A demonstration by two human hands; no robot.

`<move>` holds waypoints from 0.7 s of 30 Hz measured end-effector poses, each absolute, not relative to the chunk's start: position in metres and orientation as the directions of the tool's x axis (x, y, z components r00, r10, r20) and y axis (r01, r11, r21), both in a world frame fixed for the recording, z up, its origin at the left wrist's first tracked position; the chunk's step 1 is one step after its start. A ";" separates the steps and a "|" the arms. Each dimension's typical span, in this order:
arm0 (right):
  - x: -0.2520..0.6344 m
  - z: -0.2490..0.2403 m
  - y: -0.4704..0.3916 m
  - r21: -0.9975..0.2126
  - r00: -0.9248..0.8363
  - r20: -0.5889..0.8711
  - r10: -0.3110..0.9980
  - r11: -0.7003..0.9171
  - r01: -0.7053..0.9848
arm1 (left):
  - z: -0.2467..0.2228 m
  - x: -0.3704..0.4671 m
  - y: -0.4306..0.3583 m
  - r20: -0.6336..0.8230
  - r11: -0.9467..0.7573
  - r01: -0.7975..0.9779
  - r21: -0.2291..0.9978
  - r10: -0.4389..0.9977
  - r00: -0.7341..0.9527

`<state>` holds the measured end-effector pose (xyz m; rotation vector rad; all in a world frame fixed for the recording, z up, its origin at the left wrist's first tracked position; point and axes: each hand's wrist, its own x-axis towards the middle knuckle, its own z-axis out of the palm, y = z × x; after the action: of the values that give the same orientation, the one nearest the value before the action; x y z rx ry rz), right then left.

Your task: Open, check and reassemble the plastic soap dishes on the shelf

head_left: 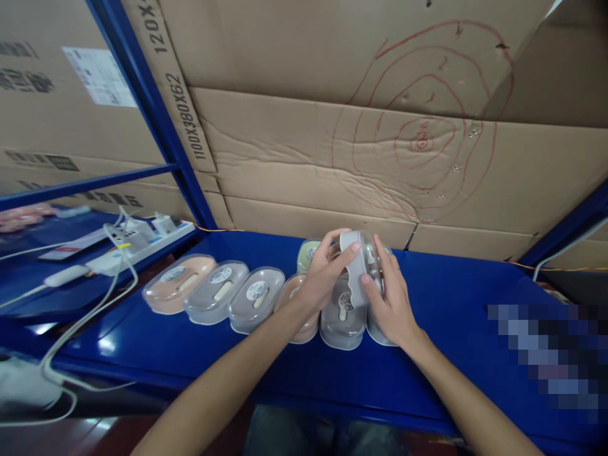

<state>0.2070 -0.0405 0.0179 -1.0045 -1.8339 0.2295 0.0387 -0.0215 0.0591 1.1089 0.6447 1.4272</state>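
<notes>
My left hand (pixel 327 266) and my right hand (pixel 387 291) hold a grey plastic box with a clear lid (pixel 354 269) between them, turned up on its side above the shelf. The left thumb and fingers grip its grey wavy-edged side; the right hand wraps the clear side. Below stands another grey lidded box (pixel 342 326) with a round sticker. A peach box (pixel 304 329) is partly covered by my left forearm. One more box (pixel 380 332) shows only in part under my right hand. Behind my left hand sits a green box (pixel 308 252).
Further left in the row are a peach box (pixel 178 285) and two grey boxes (pixel 216 294). A power strip (pixel 142 247) with plugs and white cables lies on the left shelf. Cardboard (pixel 304 139) backs the blue shelf (pixel 441 342). Blue posts (pixel 142 107) flank it. Something pixelated lies right.
</notes>
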 end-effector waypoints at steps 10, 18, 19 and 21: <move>0.212 0.023 -0.036 -0.612 -0.184 0.627 0.757 0.625 0.485 | 0.056 0.039 -0.021 0.268 -0.186 -0.446 0.875 0.955 0.127; 0.217 0.027 -0.033 -0.657 -0.105 0.692 0.714 0.683 0.319 | 0.063 0.033 -0.024 0.306 -0.158 -0.460 0.874 0.914 0.266; 0.217 0.027 -0.032 -0.675 -0.094 0.687 0.720 0.681 0.285 | 0.063 0.032 -0.023 0.302 -0.148 -0.459 0.876 0.910 0.283; 0.217 0.028 -0.031 -0.719 -0.072 0.662 0.746 0.660 0.219 | 0.063 0.030 -0.021 0.290 -0.131 -0.454 0.881 0.909 0.300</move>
<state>0.2172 -0.0311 0.0276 -0.8064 -1.6244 0.5233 0.0305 -0.0206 0.0632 1.1819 0.5083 1.2618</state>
